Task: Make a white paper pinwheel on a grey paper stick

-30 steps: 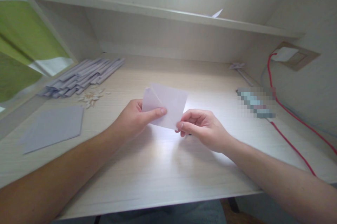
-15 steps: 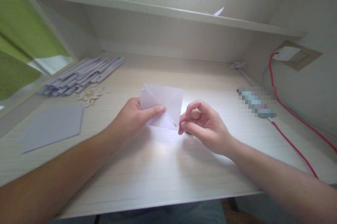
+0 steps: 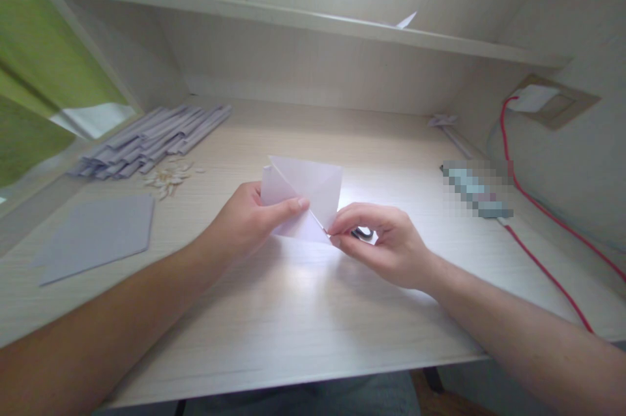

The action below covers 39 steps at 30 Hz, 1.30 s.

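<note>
My left hand [image 3: 264, 210] holds a square sheet of white paper [image 3: 320, 188] above the desk, the thumb lying on its face and the fingers behind it. A diagonal line, a crease or cut edge, crosses the paper from upper left to lower right. At the lower right corner, the thumb and forefinger of my right hand [image 3: 376, 237] are pinched on the paper. Part of a dark, ring-shaped thing [image 3: 362, 233] shows through the gap in my right hand; its kind is hidden.
Rolled paper tubes [image 3: 156, 139] are piled at the back left, beside small pale scraps [image 3: 169, 176]. A stack of paper sheets [image 3: 100, 233] lies front left. On the right are a paper pinwheel [image 3: 443, 121], a blurred-out device [image 3: 476, 191] and a red cable [image 3: 548, 266].
My right hand's fingers have straightened from a loose curl and closed in a pinch on the paper's lower right corner. My left hand and the paper have hardly moved.
</note>
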{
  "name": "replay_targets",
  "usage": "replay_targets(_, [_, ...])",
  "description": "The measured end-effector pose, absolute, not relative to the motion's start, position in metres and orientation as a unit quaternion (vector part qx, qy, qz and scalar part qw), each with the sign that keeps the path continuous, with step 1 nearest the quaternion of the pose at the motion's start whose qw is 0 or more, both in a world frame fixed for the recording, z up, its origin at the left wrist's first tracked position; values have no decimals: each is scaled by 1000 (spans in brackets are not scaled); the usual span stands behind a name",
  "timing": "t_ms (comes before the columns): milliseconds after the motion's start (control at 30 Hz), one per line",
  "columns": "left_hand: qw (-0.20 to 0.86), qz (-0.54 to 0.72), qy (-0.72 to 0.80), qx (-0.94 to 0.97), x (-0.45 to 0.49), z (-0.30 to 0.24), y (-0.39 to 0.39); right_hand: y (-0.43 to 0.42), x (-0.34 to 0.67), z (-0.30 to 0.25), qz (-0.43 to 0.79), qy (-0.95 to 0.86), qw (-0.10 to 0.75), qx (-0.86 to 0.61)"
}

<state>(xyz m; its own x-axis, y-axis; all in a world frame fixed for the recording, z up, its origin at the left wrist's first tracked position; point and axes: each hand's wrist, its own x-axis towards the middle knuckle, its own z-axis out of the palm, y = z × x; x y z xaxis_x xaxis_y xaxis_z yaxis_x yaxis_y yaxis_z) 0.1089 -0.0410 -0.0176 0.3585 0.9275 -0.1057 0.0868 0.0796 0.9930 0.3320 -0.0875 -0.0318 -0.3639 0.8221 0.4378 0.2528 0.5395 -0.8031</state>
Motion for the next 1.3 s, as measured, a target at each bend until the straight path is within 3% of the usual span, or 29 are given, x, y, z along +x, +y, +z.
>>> replay_targets(1300, [456, 347, 490, 657, 110, -17, -49, -89, 331, -32, 370, -710, 428, -421])
